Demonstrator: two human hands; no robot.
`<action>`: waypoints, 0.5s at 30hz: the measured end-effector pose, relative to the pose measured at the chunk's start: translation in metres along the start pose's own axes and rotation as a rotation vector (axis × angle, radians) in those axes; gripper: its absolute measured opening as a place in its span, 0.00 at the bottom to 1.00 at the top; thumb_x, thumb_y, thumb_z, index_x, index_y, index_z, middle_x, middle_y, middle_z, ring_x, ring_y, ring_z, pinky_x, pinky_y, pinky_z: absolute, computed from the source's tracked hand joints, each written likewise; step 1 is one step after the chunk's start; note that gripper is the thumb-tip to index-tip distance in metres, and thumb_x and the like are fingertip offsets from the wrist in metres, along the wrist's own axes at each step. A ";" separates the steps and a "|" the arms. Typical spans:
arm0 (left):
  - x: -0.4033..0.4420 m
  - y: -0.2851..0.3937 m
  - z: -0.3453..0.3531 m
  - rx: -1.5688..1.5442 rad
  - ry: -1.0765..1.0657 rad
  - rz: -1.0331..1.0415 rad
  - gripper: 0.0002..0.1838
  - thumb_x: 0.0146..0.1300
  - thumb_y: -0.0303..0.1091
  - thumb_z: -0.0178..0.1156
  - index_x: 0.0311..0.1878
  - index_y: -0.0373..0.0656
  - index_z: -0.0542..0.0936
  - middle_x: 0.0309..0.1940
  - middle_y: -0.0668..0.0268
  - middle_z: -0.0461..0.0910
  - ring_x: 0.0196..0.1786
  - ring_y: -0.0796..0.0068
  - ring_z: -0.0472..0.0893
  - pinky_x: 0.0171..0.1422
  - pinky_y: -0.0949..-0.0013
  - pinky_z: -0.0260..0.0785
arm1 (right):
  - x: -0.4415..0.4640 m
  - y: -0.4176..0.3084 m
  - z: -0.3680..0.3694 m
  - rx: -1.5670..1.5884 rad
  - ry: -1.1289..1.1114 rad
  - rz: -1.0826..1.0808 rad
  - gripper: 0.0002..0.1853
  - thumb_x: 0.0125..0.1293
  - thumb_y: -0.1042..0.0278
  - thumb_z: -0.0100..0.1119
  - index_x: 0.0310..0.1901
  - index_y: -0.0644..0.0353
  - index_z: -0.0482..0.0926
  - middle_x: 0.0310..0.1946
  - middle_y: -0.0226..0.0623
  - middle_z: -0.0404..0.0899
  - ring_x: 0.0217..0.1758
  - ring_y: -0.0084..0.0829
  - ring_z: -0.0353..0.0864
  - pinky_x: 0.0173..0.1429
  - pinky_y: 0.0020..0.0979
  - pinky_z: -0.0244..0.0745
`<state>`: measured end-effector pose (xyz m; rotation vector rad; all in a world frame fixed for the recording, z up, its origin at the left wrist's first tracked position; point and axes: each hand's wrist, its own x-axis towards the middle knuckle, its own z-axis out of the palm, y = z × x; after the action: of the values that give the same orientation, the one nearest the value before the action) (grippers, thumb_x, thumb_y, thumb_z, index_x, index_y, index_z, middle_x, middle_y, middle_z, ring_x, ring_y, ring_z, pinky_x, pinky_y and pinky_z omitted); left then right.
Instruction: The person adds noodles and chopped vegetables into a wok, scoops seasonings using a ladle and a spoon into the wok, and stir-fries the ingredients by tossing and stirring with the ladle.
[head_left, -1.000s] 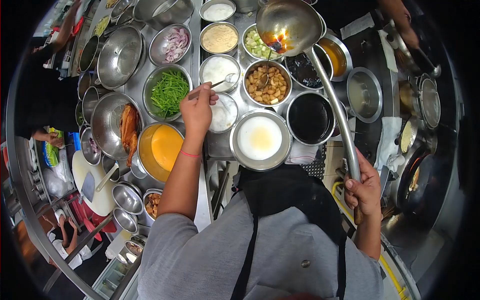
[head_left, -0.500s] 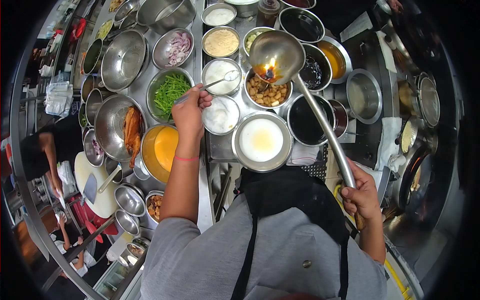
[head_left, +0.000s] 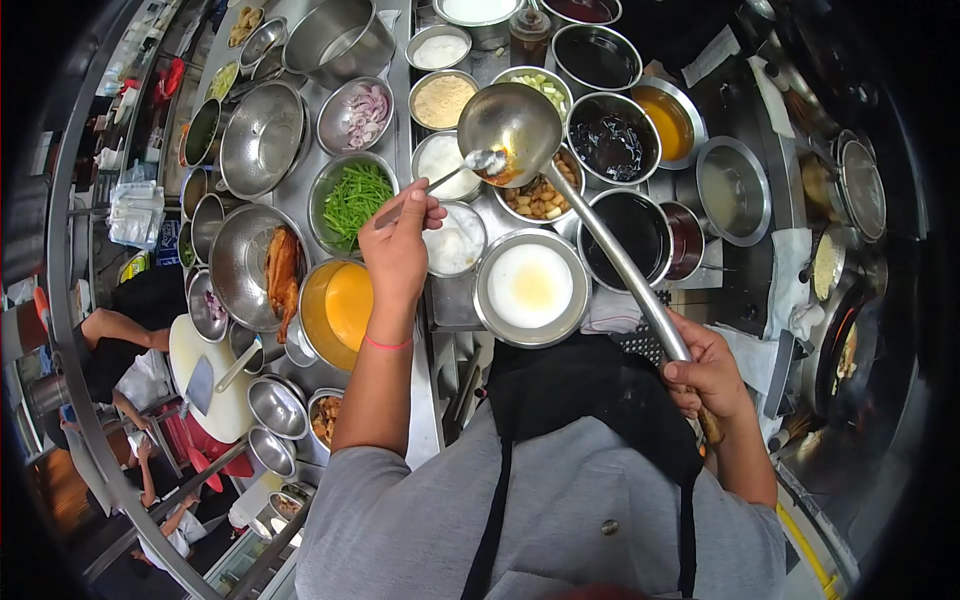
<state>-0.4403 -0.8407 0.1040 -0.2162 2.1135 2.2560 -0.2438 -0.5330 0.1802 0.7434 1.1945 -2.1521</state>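
Head view: the right hand (head_left: 705, 370) is wrapped round the lower handle of a long metal ladle (head_left: 620, 265), thumb laid along the shaft, just above the brown grip end (head_left: 711, 427). The left hand (head_left: 402, 250) pinches a slim spoon (head_left: 447, 180) between thumb and curled fingers.

The spoon's tip, heaped with white stuff (head_left: 492, 160), is at the ladle's bowl, which hangs over the browned cubes (head_left: 540, 203) and holds a little dark residue. Whether spoon and ladle touch is unclear.

The ladle looks stiff and front-heavy, so a full grip low on the shaft probably needs a firm wrist to stop the bowl rolling; residue may make the metal slick. The spoon seems light and rigid, easily managed in a fingertip pinch, though its load could spill if tilted.

Farther out on the worktop (head_left: 455, 310) stand a pan of white liquid (head_left: 532, 286), dark sauce (head_left: 625, 238) and cut greens (head_left: 355, 200).
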 end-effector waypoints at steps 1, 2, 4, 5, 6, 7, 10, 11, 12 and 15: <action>-0.001 0.000 0.001 -0.002 0.005 -0.016 0.17 0.68 0.32 0.56 0.51 0.26 0.76 0.32 0.62 0.79 0.32 0.73 0.80 0.38 0.73 0.74 | 0.000 -0.001 0.001 0.008 -0.012 0.002 0.39 0.58 0.82 0.60 0.71 0.56 0.57 0.15 0.28 0.65 0.10 0.16 0.58 0.13 0.21 0.53; -0.002 0.000 0.001 -0.003 0.011 -0.033 0.17 0.68 0.32 0.56 0.51 0.26 0.76 0.32 0.62 0.79 0.32 0.72 0.80 0.38 0.73 0.74 | 0.000 -0.001 0.003 0.018 -0.024 0.005 0.39 0.58 0.82 0.60 0.71 0.56 0.57 0.15 0.29 0.66 0.10 0.16 0.58 0.13 0.21 0.53; -0.001 -0.001 0.000 -0.069 0.023 -0.072 0.17 0.68 0.32 0.56 0.51 0.26 0.76 0.32 0.62 0.79 0.32 0.72 0.80 0.38 0.73 0.74 | 0.000 0.000 0.001 0.019 -0.031 0.000 0.39 0.58 0.82 0.60 0.71 0.57 0.56 0.15 0.29 0.66 0.10 0.16 0.58 0.13 0.21 0.54; -0.002 -0.001 -0.002 -0.136 0.040 -0.115 0.17 0.68 0.32 0.56 0.51 0.26 0.76 0.32 0.62 0.79 0.32 0.72 0.80 0.38 0.72 0.74 | 0.000 0.001 0.001 0.017 -0.038 0.000 0.39 0.58 0.82 0.60 0.71 0.57 0.56 0.15 0.29 0.66 0.10 0.16 0.58 0.13 0.21 0.54; -0.004 0.001 -0.005 -0.133 0.043 -0.118 0.17 0.68 0.32 0.56 0.51 0.26 0.76 0.32 0.62 0.79 0.32 0.72 0.80 0.38 0.72 0.74 | -0.001 0.002 0.000 0.019 -0.040 0.005 0.39 0.58 0.82 0.60 0.71 0.57 0.56 0.15 0.29 0.66 0.10 0.16 0.58 0.13 0.21 0.54; -0.008 0.006 -0.008 -0.131 0.070 -0.123 0.16 0.68 0.32 0.56 0.50 0.27 0.77 0.31 0.62 0.79 0.32 0.73 0.80 0.37 0.73 0.73 | -0.002 0.002 -0.001 0.013 -0.020 -0.006 0.39 0.58 0.82 0.60 0.71 0.58 0.56 0.15 0.29 0.66 0.10 0.16 0.58 0.13 0.21 0.54; -0.036 0.020 -0.024 -0.076 0.153 -0.115 0.15 0.69 0.31 0.55 0.49 0.26 0.77 0.32 0.62 0.80 0.32 0.74 0.79 0.37 0.75 0.72 | -0.003 0.004 -0.004 0.000 0.013 -0.016 0.39 0.57 0.83 0.59 0.71 0.59 0.57 0.15 0.29 0.66 0.09 0.16 0.58 0.12 0.21 0.54; -0.052 0.018 -0.028 0.053 0.139 0.024 0.14 0.68 0.30 0.55 0.49 0.27 0.77 0.32 0.61 0.80 0.33 0.74 0.79 0.38 0.74 0.72 | -0.004 0.004 -0.006 -0.002 0.036 -0.033 0.39 0.56 0.83 0.58 0.71 0.60 0.57 0.15 0.29 0.66 0.09 0.16 0.58 0.12 0.20 0.53; -0.069 0.015 -0.034 0.186 0.120 0.159 0.13 0.68 0.29 0.55 0.49 0.27 0.78 0.32 0.61 0.80 0.33 0.73 0.78 0.40 0.74 0.71 | -0.004 0.004 -0.010 -0.001 0.031 -0.022 0.39 0.56 0.83 0.58 0.71 0.60 0.57 0.15 0.29 0.66 0.09 0.16 0.58 0.12 0.20 0.53; -0.125 -0.044 -0.044 0.642 0.033 0.464 0.13 0.65 0.24 0.56 0.51 0.29 0.78 0.34 0.57 0.79 0.38 0.66 0.79 0.46 0.69 0.71 | -0.007 0.007 -0.016 -0.005 0.074 -0.068 0.40 0.54 0.84 0.58 0.70 0.61 0.57 0.15 0.28 0.66 0.07 0.16 0.58 0.10 0.20 0.51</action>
<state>-0.3077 -0.8735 0.0737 0.2916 3.0031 1.5891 -0.2307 -0.5205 0.1742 0.7972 1.2799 -2.1922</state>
